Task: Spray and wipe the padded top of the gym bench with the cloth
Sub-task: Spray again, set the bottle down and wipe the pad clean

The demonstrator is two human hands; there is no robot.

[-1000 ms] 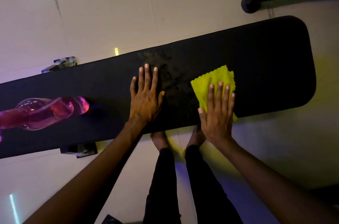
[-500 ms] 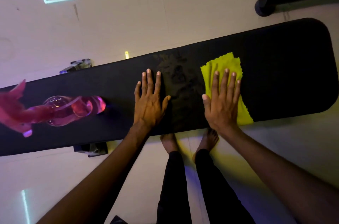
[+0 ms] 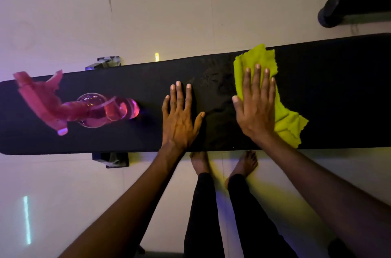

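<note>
The black padded bench top [image 3: 328,92] runs across the view from left to right. My right hand [image 3: 256,107] lies flat, fingers spread, pressing a yellow-green cloth [image 3: 284,119] onto the pad right of centre. The cloth reaches from the pad's far edge to its near edge. My left hand [image 3: 179,118] rests flat on the bare pad at the centre, holding nothing. A damp patch [image 3: 218,86] shows on the pad between my hands. A pink see-through spray bottle [image 3: 84,109] stands on the pad at the left, seen from above.
Pale floor surrounds the bench. Bench feet [image 3: 111,159] stick out from under the pad at the left. A black padded bar [image 3: 355,9] lies on the floor at the far right. My bare feet [image 3: 224,164] stand at the bench's near edge.
My right hand has pushed the cloth away from me, from the near edge to the far edge of the pad. The camera has shifted, so the whole bottle shows. My left hand stayed put.
</note>
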